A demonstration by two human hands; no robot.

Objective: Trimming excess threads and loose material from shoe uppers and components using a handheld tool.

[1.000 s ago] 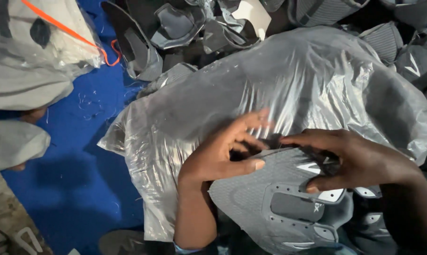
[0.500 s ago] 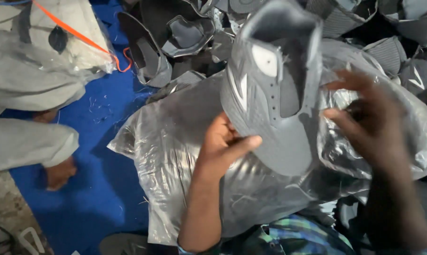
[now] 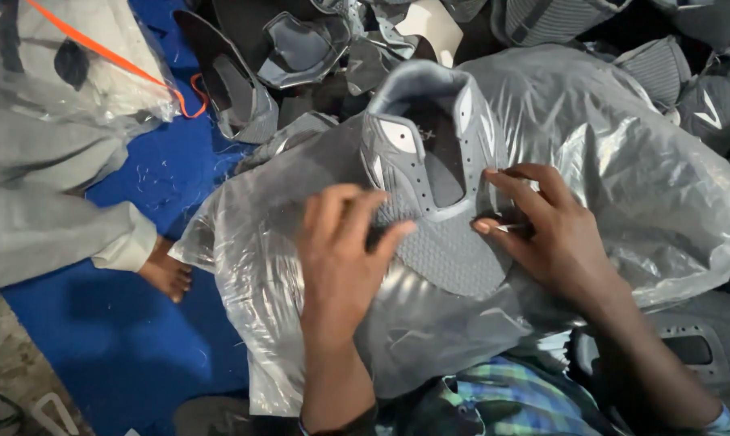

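We had the grey shoe upper [image 3: 429,169] lying flat on the clear plastic bag [image 3: 623,145], between our two hands. Our left hand [image 3: 345,250] pressed its toe end with fingers together, while our right hand [image 3: 546,230] pinched the edge beside the lace opening. We judged this the smoothing and checking step; next called for a firmer two-handed grip.

Shoe uppers [image 3: 300,56] crowd behind; blue mat [image 3: 139,339] lies open.
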